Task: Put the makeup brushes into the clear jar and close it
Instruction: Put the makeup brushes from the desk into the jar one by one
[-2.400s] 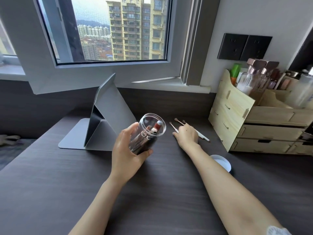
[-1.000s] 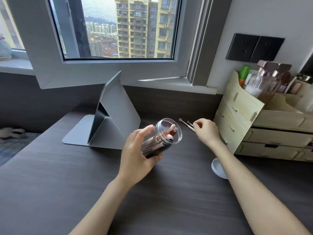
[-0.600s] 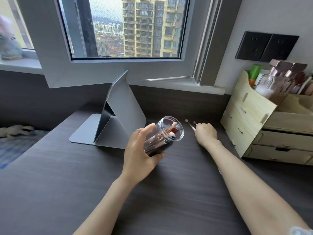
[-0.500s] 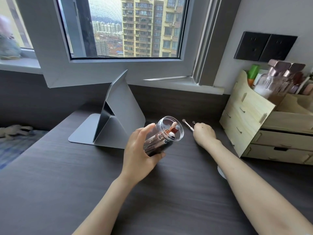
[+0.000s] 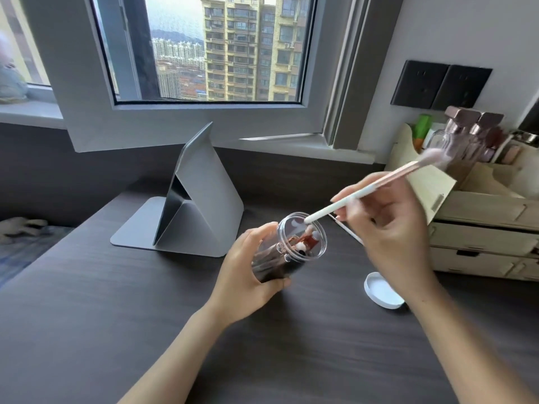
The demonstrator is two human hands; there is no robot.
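My left hand (image 5: 248, 266) grips the clear jar (image 5: 291, 249), tilted with its open mouth facing up and right; several brushes sit inside. My right hand (image 5: 388, 228) pinches a long makeup brush (image 5: 376, 186) with a white handle and pink bristles; its handle tip is at the jar's rim. Another thin brush (image 5: 348, 232) lies on the desk behind the jar, partly hidden by my right hand. The white jar lid (image 5: 382, 291) lies on the desk to the right.
A grey folded tablet stand (image 5: 201, 205) stands behind the jar on the dark wooden desk (image 5: 116, 316). A pale wooden drawer organiser (image 5: 481, 217) with bottles occupies the right back. A window and sill run along the back.
My right hand lifted a brush off the desk and brought it over to the jar's mouth. My left hand kept holding the tilted jar.
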